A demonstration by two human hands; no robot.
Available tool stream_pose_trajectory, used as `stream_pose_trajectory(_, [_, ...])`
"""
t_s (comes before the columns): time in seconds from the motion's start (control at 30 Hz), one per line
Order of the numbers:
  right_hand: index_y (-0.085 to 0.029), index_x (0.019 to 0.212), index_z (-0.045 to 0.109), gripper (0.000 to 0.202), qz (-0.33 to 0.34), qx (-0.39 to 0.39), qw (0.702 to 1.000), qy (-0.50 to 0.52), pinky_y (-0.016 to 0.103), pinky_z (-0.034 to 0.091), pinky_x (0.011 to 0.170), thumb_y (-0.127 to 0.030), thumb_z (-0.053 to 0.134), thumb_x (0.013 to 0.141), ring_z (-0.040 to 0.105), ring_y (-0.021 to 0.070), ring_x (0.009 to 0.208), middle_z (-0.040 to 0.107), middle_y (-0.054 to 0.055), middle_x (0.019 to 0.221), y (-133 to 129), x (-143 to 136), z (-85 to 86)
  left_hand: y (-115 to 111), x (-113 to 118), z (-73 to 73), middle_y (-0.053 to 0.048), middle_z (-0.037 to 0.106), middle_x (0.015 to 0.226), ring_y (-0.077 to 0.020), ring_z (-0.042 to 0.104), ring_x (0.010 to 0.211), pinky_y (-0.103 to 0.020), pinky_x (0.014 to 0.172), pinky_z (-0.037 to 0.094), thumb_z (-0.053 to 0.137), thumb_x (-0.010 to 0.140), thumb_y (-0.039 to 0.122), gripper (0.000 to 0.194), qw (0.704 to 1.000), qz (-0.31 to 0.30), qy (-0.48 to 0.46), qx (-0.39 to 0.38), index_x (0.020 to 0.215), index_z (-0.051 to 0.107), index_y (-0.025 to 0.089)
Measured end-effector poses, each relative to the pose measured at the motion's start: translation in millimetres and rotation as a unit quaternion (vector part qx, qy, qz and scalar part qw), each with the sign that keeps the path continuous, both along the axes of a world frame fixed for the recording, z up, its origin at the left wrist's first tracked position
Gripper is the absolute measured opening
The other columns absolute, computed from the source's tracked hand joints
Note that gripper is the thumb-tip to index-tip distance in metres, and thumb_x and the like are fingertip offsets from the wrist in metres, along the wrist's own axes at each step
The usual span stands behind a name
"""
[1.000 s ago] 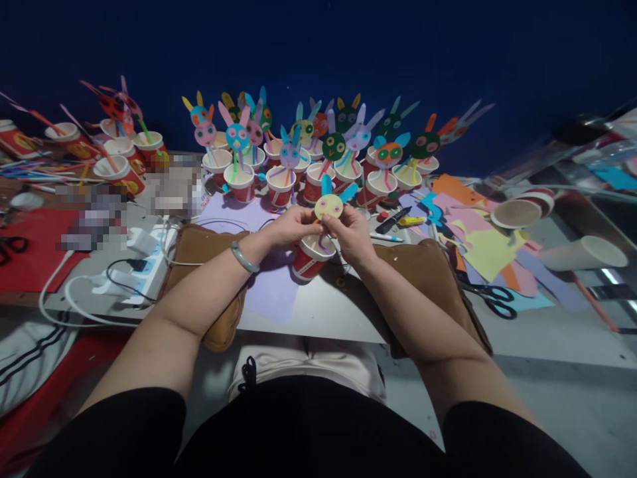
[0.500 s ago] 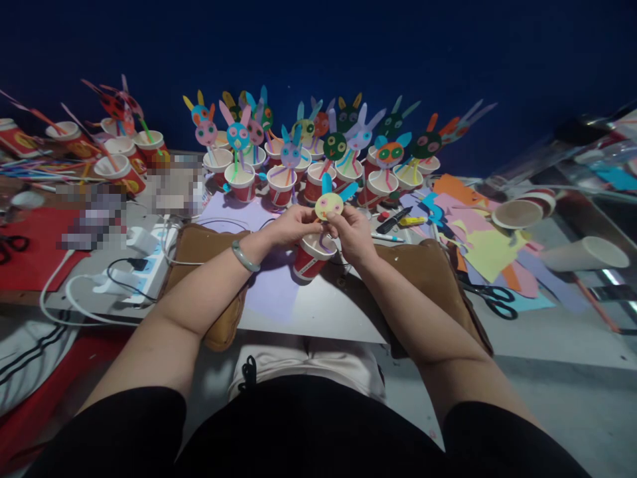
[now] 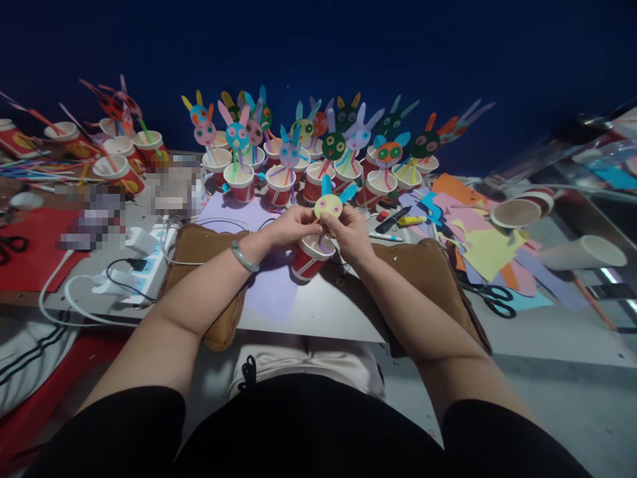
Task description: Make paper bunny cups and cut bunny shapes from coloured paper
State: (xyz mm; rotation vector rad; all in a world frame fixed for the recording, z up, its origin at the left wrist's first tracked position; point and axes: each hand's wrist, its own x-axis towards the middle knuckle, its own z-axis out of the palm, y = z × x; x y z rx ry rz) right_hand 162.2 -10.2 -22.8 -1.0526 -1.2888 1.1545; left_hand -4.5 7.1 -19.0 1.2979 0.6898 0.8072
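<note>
A yellow paper rabbit face (image 3: 328, 204) with blue ears and pink eyes is held above a red paper cup (image 3: 309, 264) near the table's middle. My left hand (image 3: 294, 226) grips the face at its left edge. With the thumb on the lower front of the face, my right hand (image 3: 347, 234) pinches it from the right. A purple strip (image 3: 324, 243) bends down below the face into the cup's mouth. The cup stands on the table at the edge of a purple paper sheet (image 3: 271, 292).
Behind stand several cups with paper animal faces (image 3: 289, 154). Brown cushions (image 3: 413, 282) lie under both forearms. Black scissors (image 3: 497, 300), paper scraps (image 3: 480, 245) and pens (image 3: 412, 220) are on the right. A power strip (image 3: 152, 265) with cables and more cups (image 3: 118, 174) are on the left.
My right thumb has shifted left and down over the lower front of the yellow face. My left hand and the cup look nearly unmoved.
</note>
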Motion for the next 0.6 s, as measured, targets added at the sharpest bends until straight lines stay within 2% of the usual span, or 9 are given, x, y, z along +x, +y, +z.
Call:
stream_pose_trajectory(0.2, [-0.023,0.076,0.062,0.058,0.003,0.006,1.0,0.013,0.028,0.048,0.06,-0.075,0.084,0.063,0.054,0.0126,0.062,0.062,-0.003,0.068,1,1,1.1,-2,-1,4.1,-0.006,0.077,0.078,-0.0164,0.07,0.074,-0.027,0.071,0.053,0.097,0.059,0.044,0.046,0.999,0.033,-0.037,-0.011,0.082,0.074,0.01])
stream_pose_trajectory(0.33, [-0.023,0.084,0.067,0.062,-0.002,0.0,1.0,-0.002,0.026,0.044,0.055,-0.078,0.083,0.062,0.053,0.0121,0.063,0.068,-0.001,0.078,2,4,1.3,1,-3,4.5,-0.007,0.079,0.085,-0.0166,0.072,0.079,-0.028,0.078,0.056,0.096,0.062,0.046,0.049,0.993,0.092,-0.071,0.008,0.09,0.076,0.011])
stream_pose_trajectory(0.43, [-0.024,0.088,0.067,0.065,0.007,0.005,1.0,-0.013,0.026,0.041,0.052,-0.081,0.082,0.062,0.049,0.0113,0.059,0.067,-0.001,0.078,1,6,1.2,5,-3,1.6,-0.007,0.08,0.09,-0.0183,0.074,0.084,-0.03,0.084,0.056,0.094,0.065,0.046,0.048,0.987,0.131,-0.089,0.012,0.095,0.076,0.012])
stream_pose_trajectory(0.53, [-0.025,0.093,0.066,0.07,0.028,0.032,0.999,-0.027,0.029,0.046,0.057,-0.083,0.083,0.058,0.053,0.0134,0.063,0.066,0.0,0.082,0,6,0.2,8,-2,-0.2,-0.007,0.08,0.09,-0.02,0.075,0.089,-0.032,0.087,0.057,0.091,0.07,0.042,0.042,0.981,0.17,-0.094,0.012,0.096,0.075,0.013])
stream_pose_trajectory(0.6, [-0.026,0.101,0.066,0.076,0.038,0.061,0.996,-0.049,0.033,0.053,0.067,-0.081,0.087,0.052,0.061,0.0183,0.076,0.069,0.003,0.094,-2,6,-1.0,8,-2,0.5,-0.007,0.08,0.09,-0.0201,0.075,0.09,-0.032,0.087,0.057,0.09,0.071,0.04,0.04,0.978,0.185,-0.097,0.006,0.096,0.075,0.013])
